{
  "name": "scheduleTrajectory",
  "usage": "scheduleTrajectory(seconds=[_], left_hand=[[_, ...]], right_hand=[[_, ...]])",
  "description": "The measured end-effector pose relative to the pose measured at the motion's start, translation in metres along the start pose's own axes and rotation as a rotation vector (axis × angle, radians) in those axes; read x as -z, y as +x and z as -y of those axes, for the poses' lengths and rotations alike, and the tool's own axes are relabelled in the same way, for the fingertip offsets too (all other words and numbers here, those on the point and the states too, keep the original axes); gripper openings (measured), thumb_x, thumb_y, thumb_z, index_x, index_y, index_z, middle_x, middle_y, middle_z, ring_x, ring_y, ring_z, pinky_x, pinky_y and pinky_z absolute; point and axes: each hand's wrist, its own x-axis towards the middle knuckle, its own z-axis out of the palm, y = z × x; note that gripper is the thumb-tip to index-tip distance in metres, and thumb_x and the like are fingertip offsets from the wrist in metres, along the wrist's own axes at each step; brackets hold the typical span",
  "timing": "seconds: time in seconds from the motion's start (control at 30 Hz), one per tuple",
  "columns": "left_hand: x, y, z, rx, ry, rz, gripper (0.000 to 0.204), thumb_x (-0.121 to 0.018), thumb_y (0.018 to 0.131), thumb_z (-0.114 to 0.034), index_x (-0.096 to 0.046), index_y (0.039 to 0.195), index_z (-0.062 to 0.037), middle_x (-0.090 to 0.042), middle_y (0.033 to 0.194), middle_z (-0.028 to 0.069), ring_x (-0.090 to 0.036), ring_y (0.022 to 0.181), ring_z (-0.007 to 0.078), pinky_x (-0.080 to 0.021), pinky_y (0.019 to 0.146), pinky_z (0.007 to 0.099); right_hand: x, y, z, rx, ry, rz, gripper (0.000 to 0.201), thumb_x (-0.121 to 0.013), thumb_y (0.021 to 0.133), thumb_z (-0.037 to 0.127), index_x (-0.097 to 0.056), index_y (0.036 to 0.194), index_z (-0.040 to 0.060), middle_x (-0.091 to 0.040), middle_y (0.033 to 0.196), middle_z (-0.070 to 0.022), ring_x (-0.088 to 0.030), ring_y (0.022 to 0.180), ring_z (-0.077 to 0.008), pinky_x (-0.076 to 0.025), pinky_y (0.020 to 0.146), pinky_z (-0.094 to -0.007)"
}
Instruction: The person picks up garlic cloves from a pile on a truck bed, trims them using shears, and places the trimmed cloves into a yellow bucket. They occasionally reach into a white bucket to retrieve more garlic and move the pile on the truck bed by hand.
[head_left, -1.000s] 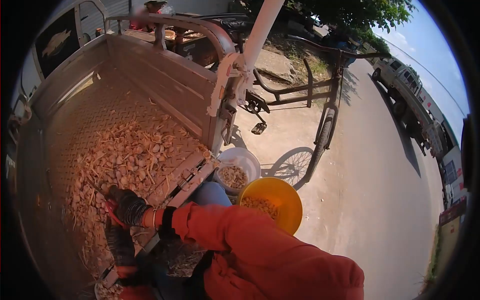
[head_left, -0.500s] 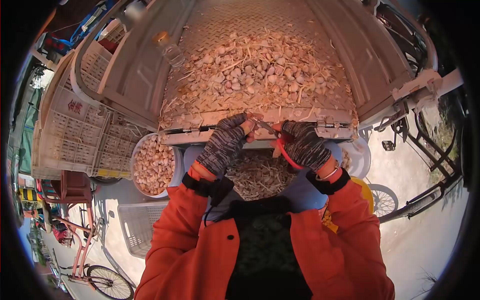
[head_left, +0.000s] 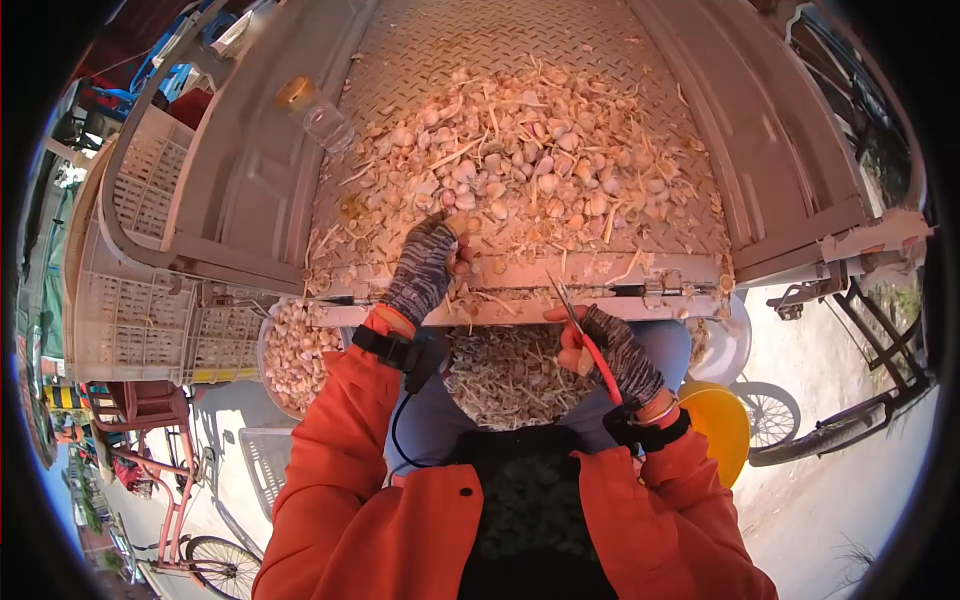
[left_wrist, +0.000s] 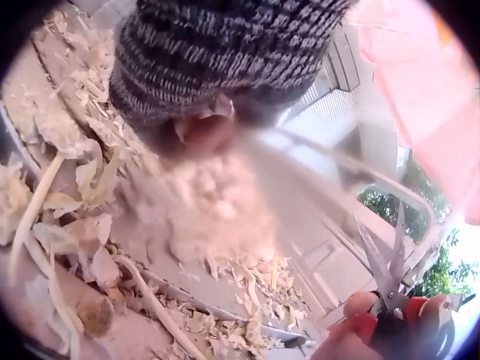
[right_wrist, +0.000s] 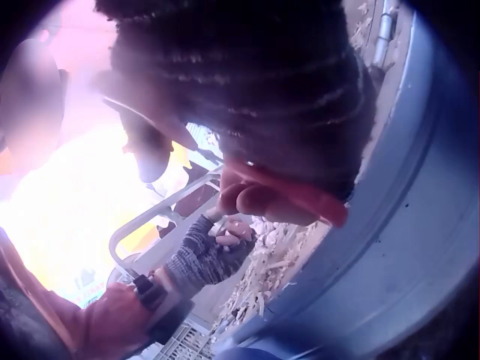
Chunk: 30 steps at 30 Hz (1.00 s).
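My left hand (head_left: 430, 268), in a dark striped fingerless glove, reaches over the near edge of a heap of garlic bulbs (head_left: 545, 165) on the truck bed. Its bare fingers curl around a pale garlic bulb (head_left: 462, 224); the left wrist view blurs these fingertips. My right hand (head_left: 615, 350), gloved alike, grips red-handled scissors (head_left: 603, 368) just in front of the bed's edge. In the left wrist view the blades (left_wrist: 385, 262) stand apart and point up, with nothing between them. The left hand (right_wrist: 214, 251) also shows beyond the scissors in the right wrist view.
Dry trimmings (head_left: 515, 375) fill the space between my knees. A bucket of garlic (head_left: 298, 350) stands at left, a yellow bucket (head_left: 722, 435) and a white bucket (head_left: 725, 345) at right. A clear jar (head_left: 325, 122) lies by the left side wall (head_left: 250, 150). Stalks and skins litter the bed's edge.
The view has swung from the right side to face the bed. My hands, together at the scissors half a second ago, have parted: left forward to the heap, right back toward my lap.
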Motion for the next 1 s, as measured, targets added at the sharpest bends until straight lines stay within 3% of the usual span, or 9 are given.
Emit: scheduleTrajectory(seconds=[0.07, 0.1, 0.17, 0.4, 0.5, 0.73, 0.77, 0.93, 1.0], left_hand=[[-0.036, 0.018, -0.006, -0.447, 1.194, -0.255, 0.039, -0.065, 0.081, -0.026, -0.061, 0.106, 0.0025, -0.064, 0.091, 0.0147, -0.063, 0.082, 0.0272, -0.051, 0.075, 0.0372], [-0.05, 0.029, -0.013, -0.444, 1.191, -0.256, 0.039, -0.065, 0.081, -0.026, -0.061, 0.106, 0.0025, -0.064, 0.091, 0.0147, -0.063, 0.082, 0.0272, -0.051, 0.075, 0.0372], [-0.069, 0.049, -0.021, -0.024, 1.977, -0.232, 0.042, -0.066, 0.079, -0.029, -0.061, 0.108, 0.0014, -0.066, 0.095, 0.0205, -0.064, 0.088, 0.0318, -0.05, 0.082, 0.0397], [-0.04, 0.042, -0.006, -0.178, 1.712, -0.369, 0.036, -0.068, 0.078, -0.026, -0.062, 0.103, -0.0002, -0.065, 0.086, 0.0179, -0.063, 0.079, 0.0306, -0.052, 0.075, 0.0388], [-0.014, 0.004, -0.001, -0.396, 0.916, -0.179, 0.022, -0.067, 0.08, -0.016, -0.061, 0.097, -0.0033, -0.059, 0.078, 0.0011, -0.055, 0.068, 0.0119, -0.049, 0.06, 0.0281], [0.019, -0.025, 0.014, -0.178, -0.246, 0.117, 0.026, -0.067, 0.081, -0.016, -0.055, 0.101, -0.0064, -0.06, 0.092, 0.0068, -0.058, 0.08, 0.0184, -0.047, 0.058, 0.0289], [0.025, -0.022, 0.019, -0.215, -0.33, 0.226, 0.028, -0.065, 0.081, -0.018, -0.056, 0.105, -0.0054, -0.06, 0.097, 0.0099, -0.06, 0.088, 0.0223, -0.049, 0.059, 0.0302], [0.018, -0.027, 0.01, -0.109, -0.404, 0.162, 0.033, -0.062, 0.084, -0.02, -0.056, 0.112, -0.004, -0.06, 0.1, 0.01, -0.06, 0.087, 0.0224, -0.049, 0.061, 0.0284], [0.0, -0.03, 0.01, -0.114, -0.082, -0.128, 0.029, -0.06, 0.089, -0.022, -0.057, 0.11, -0.0023, -0.06, 0.092, 0.0084, -0.059, 0.081, 0.0204, -0.047, 0.059, 0.0256]], right_hand=[[-0.005, 0.009, 0.011, 0.371, -0.811, -0.042, 0.037, -0.065, 0.087, 0.012, -0.055, 0.121, 0.0012, -0.059, 0.085, -0.0002, -0.053, 0.071, -0.0076, -0.048, 0.069, -0.0218], [0.004, 0.022, 0.017, 0.395, -0.985, -0.166, 0.041, -0.071, 0.081, 0.009, -0.057, 0.119, 0.0045, -0.063, 0.089, -0.0019, -0.055, 0.072, -0.0079, -0.047, 0.07, -0.0229], [-0.014, 0.041, 0.051, 0.432, -1.165, -0.271, 0.035, -0.067, 0.081, 0.004, -0.061, 0.115, 0.0062, -0.063, 0.084, -0.0046, -0.056, 0.073, -0.0096, -0.047, 0.069, -0.0245], [-0.045, 0.153, 0.118, 0.74, -1.503, 0.009, 0.031, -0.06, 0.08, 0.002, -0.061, 0.111, 0.0058, -0.065, 0.089, -0.0123, -0.063, 0.079, -0.0235, -0.051, 0.074, -0.0325], [-0.044, 0.195, 0.106, 0.61, -1.957, 0.189, 0.03, -0.063, 0.08, 0.008, -0.062, 0.109, 0.0058, -0.064, 0.09, -0.0165, -0.062, 0.082, -0.0327, -0.049, 0.076, -0.0385], [-0.052, 0.205, 0.084, 0.612, -2.189, 0.223, 0.03, -0.062, 0.077, 0.012, -0.061, 0.106, 0.0031, -0.062, 0.092, -0.0184, -0.058, 0.088, -0.0355, -0.046, 0.078, -0.0436], [-0.037, 0.213, 0.079, 0.843, -2.156, 0.274, 0.032, -0.062, 0.076, 0.011, -0.061, 0.106, 0.002, -0.062, 0.092, -0.019, -0.058, 0.087, -0.0363, -0.046, 0.079, -0.0433], [-0.058, 0.201, 0.088, 0.687, -2.312, 0.301, 0.033, -0.057, 0.081, 0.007, -0.056, 0.113, 0.001, -0.063, 0.094, -0.0164, -0.061, 0.089, -0.0305, -0.047, 0.081, -0.0383], [-0.089, 0.171, 0.085, 0.552, -1.645, 0.054, 0.039, -0.058, 0.079, -0.003, -0.053, 0.118, 0.002, -0.064, 0.092, -0.01, -0.061, 0.085, -0.0204, -0.049, 0.078, -0.0302]])
